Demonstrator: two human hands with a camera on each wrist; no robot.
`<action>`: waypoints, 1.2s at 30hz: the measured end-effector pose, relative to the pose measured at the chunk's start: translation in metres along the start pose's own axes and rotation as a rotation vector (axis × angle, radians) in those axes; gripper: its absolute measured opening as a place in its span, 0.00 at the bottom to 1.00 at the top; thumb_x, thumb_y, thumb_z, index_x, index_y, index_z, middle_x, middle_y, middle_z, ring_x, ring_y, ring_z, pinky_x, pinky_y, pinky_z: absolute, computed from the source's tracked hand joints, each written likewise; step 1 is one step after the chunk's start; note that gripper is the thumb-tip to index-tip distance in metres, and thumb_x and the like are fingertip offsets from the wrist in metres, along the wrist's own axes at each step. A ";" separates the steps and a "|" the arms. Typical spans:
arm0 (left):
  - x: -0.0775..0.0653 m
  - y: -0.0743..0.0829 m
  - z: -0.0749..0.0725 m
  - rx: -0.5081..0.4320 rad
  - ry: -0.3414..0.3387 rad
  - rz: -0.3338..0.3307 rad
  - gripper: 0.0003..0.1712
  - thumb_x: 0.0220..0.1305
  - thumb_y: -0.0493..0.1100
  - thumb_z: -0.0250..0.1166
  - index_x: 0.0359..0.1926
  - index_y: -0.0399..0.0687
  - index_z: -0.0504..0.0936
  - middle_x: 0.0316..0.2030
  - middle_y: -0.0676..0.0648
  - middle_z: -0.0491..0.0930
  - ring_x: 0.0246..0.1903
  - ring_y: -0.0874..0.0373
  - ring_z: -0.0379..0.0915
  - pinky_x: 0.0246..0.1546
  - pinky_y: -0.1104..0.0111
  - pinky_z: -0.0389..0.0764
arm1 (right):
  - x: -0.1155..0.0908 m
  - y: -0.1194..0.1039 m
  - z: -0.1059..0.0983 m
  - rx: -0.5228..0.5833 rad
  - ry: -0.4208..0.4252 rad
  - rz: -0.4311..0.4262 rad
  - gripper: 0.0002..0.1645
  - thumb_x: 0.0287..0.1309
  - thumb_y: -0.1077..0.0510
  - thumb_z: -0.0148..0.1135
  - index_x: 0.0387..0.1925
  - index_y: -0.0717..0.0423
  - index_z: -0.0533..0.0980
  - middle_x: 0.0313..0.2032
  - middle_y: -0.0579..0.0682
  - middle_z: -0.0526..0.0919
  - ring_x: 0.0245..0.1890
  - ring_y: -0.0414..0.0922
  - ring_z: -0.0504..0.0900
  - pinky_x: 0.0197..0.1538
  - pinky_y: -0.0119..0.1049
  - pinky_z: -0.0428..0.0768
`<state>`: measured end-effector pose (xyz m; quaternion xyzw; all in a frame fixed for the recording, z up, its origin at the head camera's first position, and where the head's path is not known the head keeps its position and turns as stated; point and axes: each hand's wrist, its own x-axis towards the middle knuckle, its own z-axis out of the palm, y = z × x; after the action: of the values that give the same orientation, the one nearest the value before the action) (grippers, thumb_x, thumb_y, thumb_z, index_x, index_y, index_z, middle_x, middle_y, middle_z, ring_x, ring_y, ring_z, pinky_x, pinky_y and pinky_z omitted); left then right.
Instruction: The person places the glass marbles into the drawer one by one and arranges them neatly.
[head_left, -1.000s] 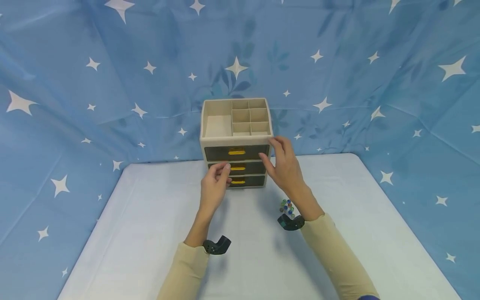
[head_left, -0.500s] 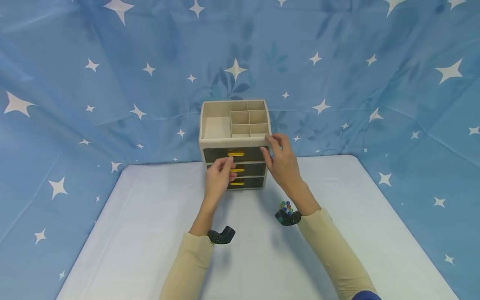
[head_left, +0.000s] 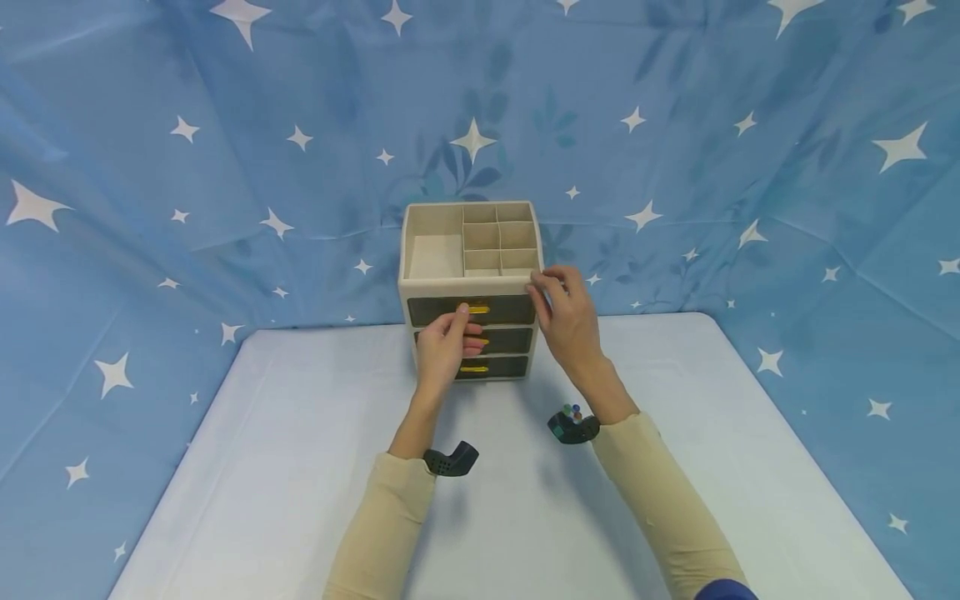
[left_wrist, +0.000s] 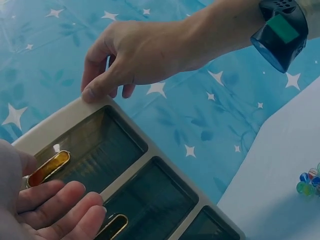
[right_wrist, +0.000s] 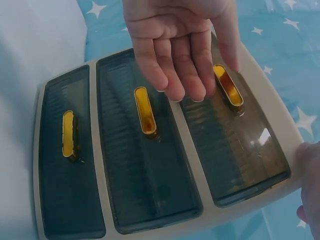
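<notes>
A cream desktop drawer organizer [head_left: 468, 286] stands at the back of the table, with dark see-through drawers and gold handles. My left hand [head_left: 442, 346] is at its front. Thumb and index finger pinch the top drawer's handle [right_wrist: 228, 87], the other fingers extending below it, as the right wrist view shows. My right hand [head_left: 570, 321] holds the organizer's upper right corner. In the left wrist view the right thumb [left_wrist: 90, 95] rests on the front edge, and the fingers reach behind. All the drawers look closed.
Several coloured glass marbles [left_wrist: 311, 181] lie on the white table [head_left: 300, 467], partly hidden by the right wrist's camera [head_left: 573, 427] in the head view. A blue star-patterned cloth [head_left: 225, 167] hangs behind. The organizer's top has open compartments [head_left: 435, 254].
My left hand has moved up and right from the lower drawers to the top drawer's handle. The right hand stays at the corner, its thumb drawn closer to the edge.
</notes>
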<state>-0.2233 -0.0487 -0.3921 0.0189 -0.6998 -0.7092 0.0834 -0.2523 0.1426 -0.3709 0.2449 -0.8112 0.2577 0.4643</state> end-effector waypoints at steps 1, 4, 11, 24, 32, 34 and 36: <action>0.001 0.000 0.001 -0.010 0.000 -0.006 0.29 0.74 0.57 0.57 0.47 0.32 0.84 0.37 0.36 0.87 0.28 0.51 0.87 0.31 0.65 0.87 | 0.001 0.000 0.000 0.006 0.014 -0.002 0.11 0.68 0.61 0.61 0.44 0.67 0.81 0.43 0.62 0.78 0.43 0.56 0.80 0.44 0.45 0.83; 0.003 -0.001 0.002 -0.049 0.006 -0.026 0.29 0.74 0.57 0.56 0.45 0.32 0.84 0.34 0.37 0.87 0.24 0.58 0.85 0.30 0.66 0.87 | 0.003 0.001 0.001 0.015 0.051 -0.017 0.10 0.66 0.62 0.63 0.41 0.67 0.82 0.39 0.61 0.79 0.39 0.55 0.81 0.42 0.43 0.83; 0.005 -0.003 0.004 -0.130 0.011 -0.030 0.27 0.74 0.55 0.58 0.45 0.31 0.84 0.31 0.39 0.87 0.23 0.60 0.84 0.29 0.67 0.87 | 0.004 0.004 0.003 0.034 0.082 -0.019 0.07 0.63 0.64 0.65 0.38 0.68 0.83 0.33 0.59 0.78 0.30 0.51 0.78 0.33 0.39 0.78; 0.001 -0.003 0.008 -0.199 0.048 -0.039 0.25 0.73 0.52 0.60 0.42 0.29 0.84 0.26 0.45 0.87 0.21 0.61 0.84 0.28 0.70 0.86 | 0.008 0.004 0.000 0.016 0.051 -0.011 0.11 0.64 0.60 0.65 0.39 0.66 0.84 0.31 0.58 0.78 0.28 0.51 0.78 0.33 0.41 0.79; -0.007 -0.002 0.008 -0.216 0.047 -0.031 0.26 0.73 0.51 0.60 0.43 0.26 0.83 0.25 0.48 0.86 0.22 0.61 0.83 0.29 0.70 0.86 | 0.009 0.005 -0.001 0.012 0.039 0.001 0.11 0.64 0.60 0.65 0.39 0.66 0.84 0.31 0.58 0.77 0.28 0.50 0.78 0.33 0.41 0.79; -0.009 -0.002 0.008 -0.218 0.044 -0.032 0.25 0.74 0.51 0.59 0.43 0.26 0.83 0.25 0.47 0.86 0.22 0.61 0.84 0.29 0.70 0.86 | 0.009 0.005 -0.001 0.010 0.037 0.007 0.11 0.64 0.60 0.66 0.39 0.66 0.84 0.31 0.58 0.77 0.28 0.50 0.78 0.33 0.41 0.79; -0.012 -0.003 0.008 -0.217 0.038 -0.032 0.25 0.74 0.51 0.59 0.43 0.26 0.82 0.26 0.46 0.86 0.23 0.60 0.84 0.29 0.70 0.86 | 0.009 0.005 -0.001 0.006 0.035 0.011 0.11 0.64 0.60 0.66 0.39 0.66 0.85 0.31 0.57 0.77 0.27 0.50 0.77 0.32 0.41 0.79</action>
<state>-0.2130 -0.0394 -0.3959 0.0343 -0.6168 -0.7816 0.0868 -0.2586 0.1453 -0.3633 0.2370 -0.8036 0.2669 0.4762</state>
